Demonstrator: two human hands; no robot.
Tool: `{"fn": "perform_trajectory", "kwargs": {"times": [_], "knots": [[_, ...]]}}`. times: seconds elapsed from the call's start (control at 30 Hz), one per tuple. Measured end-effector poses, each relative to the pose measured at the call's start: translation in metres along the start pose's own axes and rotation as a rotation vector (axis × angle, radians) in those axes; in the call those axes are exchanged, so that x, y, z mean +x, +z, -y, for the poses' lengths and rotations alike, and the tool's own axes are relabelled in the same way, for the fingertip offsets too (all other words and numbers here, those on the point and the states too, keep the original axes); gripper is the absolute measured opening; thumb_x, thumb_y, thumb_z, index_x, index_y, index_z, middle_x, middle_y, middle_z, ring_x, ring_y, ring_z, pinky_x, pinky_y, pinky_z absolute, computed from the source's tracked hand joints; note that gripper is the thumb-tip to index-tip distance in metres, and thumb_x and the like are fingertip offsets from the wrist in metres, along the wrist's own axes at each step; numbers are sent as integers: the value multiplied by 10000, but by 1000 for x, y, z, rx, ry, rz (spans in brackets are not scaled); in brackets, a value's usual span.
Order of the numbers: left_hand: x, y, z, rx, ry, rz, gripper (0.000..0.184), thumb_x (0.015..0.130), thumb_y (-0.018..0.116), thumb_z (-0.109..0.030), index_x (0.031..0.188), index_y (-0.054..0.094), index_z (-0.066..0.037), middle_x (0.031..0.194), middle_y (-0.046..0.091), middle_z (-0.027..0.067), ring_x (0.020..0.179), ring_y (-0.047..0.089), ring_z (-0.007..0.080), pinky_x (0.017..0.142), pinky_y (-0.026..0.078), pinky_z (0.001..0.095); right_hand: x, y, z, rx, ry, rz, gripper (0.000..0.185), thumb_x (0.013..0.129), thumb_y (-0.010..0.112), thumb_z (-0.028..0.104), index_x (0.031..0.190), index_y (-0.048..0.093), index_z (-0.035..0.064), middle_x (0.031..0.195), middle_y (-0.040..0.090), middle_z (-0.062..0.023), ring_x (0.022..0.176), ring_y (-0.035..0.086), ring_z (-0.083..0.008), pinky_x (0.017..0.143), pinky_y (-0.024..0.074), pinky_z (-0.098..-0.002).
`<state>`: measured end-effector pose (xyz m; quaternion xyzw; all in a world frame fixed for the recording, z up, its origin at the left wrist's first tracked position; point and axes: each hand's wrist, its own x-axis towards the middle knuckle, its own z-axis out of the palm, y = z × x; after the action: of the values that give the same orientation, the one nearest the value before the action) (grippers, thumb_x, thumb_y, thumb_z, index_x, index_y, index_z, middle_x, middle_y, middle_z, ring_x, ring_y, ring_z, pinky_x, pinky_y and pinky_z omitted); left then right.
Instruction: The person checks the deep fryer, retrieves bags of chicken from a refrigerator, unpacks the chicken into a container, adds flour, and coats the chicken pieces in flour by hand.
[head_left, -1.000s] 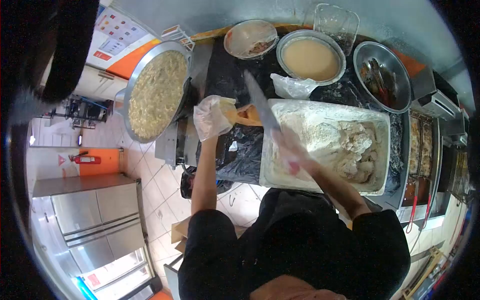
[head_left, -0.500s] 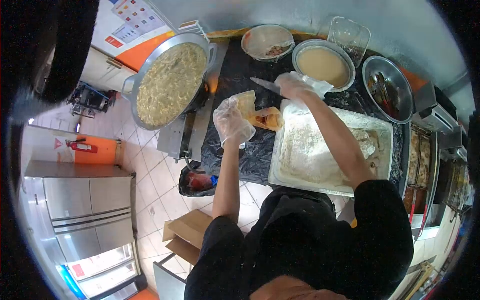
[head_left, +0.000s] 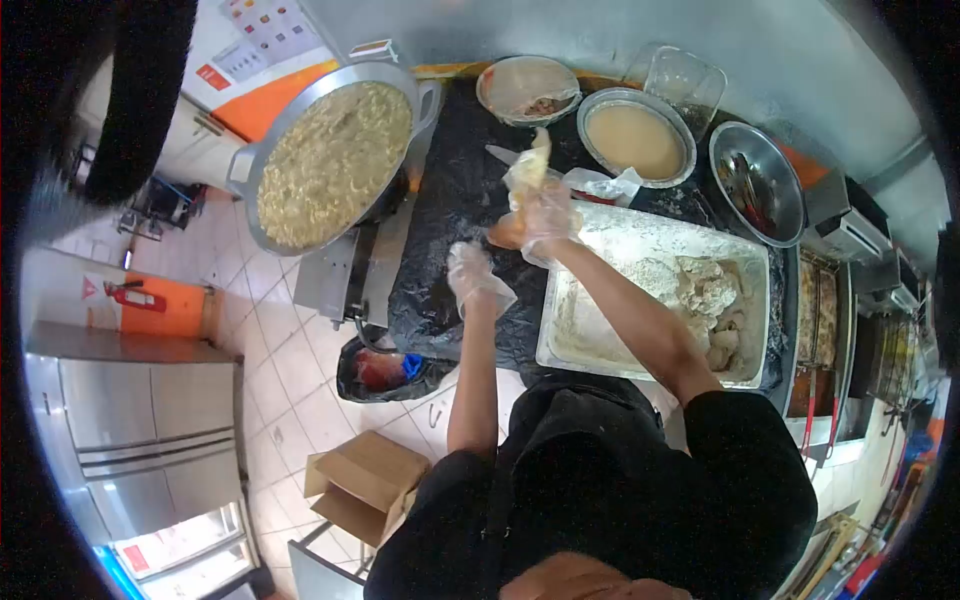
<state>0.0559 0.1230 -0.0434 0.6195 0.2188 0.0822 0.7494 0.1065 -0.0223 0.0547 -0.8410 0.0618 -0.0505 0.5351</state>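
My right hand (head_left: pixel 548 218), in a clear plastic glove, grips a pale, yellowish piece of raw meat (head_left: pixel 532 168), which looks like chicken. An orange-tinted end (head_left: pixel 508 232) sticks out below the fingers toward my left hand. My left hand (head_left: pixel 470 272), also gloved, is over the black table covering (head_left: pixel 430 285), its fingers curled in. Whether anything is inside them is hidden. Beyond the meat, a knife blade (head_left: pixel 501 154) lies on the covering, partly hidden. A white crumpled wrapping (head_left: pixel 605 186) lies right of my right hand.
A white tub (head_left: pixel 655 228) of flour with coated pieces stands at right. Behind are a bowl of batter (head_left: pixel 635 138), a plastic-covered bowl (head_left: pixel 525 85) and a steel bowl with utensils (head_left: pixel 760 185). A large pan of bubbling oil (head_left: pixel 335 165) stands left. A cardboard box (head_left: pixel 370 475) is on the floor.
My right hand has let go of the knife and moved left to take hold of the meat. The meat has left my left hand's grip and is raised; my left hand is lower.
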Motion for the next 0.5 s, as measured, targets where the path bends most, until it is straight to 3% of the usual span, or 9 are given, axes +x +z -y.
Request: {"fn": "perform_trajectory", "kwargs": {"times": [0.03,0.07,0.17,0.2,0.27,0.3,0.43,0.47,0.5], "knots": [[9,-2,29,-159,-209,28,438,919,487,-397,1247,499,-108,1281,515,64,1167,490,170,935,428,313,-1,0,-8,12,-155,-123,405,893,504,408,969,613,25,836,617,-97,768,579,-212,697,472,-354],[-8,9,11,-331,-364,71,482,925,461,-458,1273,473,-124,1299,499,50,1197,470,176,961,417,320,-3,1,-16,5,-308,-248,448,910,482,443,1000,608,23,857,612,-91,779,568,-197,696,466,-345],[-25,32,-27,-874,-561,211,573,929,351,-566,1320,426,-155,1245,529,28,1142,503,232,985,398,361,-27,-62,38,-73,-108,-339,487,914,486,453,1106,562,12,961,602,-122,883,566,-259,778,453,-373],[-36,34,-43,-849,-448,294,570,925,369,-573,1306,417,-152,1285,486,41,1156,482,230,1008,389,387,-31,-85,47,-120,-36,-301,481,916,487,431,1158,525,17,1014,588,-142,935,554,-296,827,443,-387],[-38,43,-41,-828,-403,318,550,928,372,-566,1275,436,-144,1266,494,48,1164,477,234,1015,381,394,-18,-114,19,118,-50,-346,415,904,523,395,1126,497,46,1002,577,-147,923,549,-302,838,445,-387],[-44,50,-51,-812,-384,335,541,929,373,-563,1259,445,-140,1256,498,52,1168,474,236,1018,377,398,-15,-118,6,265,8,-454,373,882,577,405,998,539,53,881,592,-110,810,571,-246,751,466,-362],[-65,82,-69,-451,-332,60,382,942,463,-432,1056,578,-85,996,598,25,925,579,170,805,493,361,-63,-136,-6,852,248,-508,355,859,628,428,778,546,92,671,578,-58,622,576,-176,621,490,-327],[-63,88,-65,-473,-248,49,278,979,421,-277,986,587,-55,866,600,27,745,581,150,698,499,303,-72,-137,-6,900,246,-545,361,882,601,410,745,550,80,652,573,-56,616,571,-178,602,483,-314],[-65,93,-61,-418,-131,75,262,969,446,-268,954,595,-53,855,603,26,734,583,148,673,494,298,-76,-139,-13,940,283,-579,366,889,590,409,734,549,80,653,574,-57,616,572,-180,605,484,-318]]}}
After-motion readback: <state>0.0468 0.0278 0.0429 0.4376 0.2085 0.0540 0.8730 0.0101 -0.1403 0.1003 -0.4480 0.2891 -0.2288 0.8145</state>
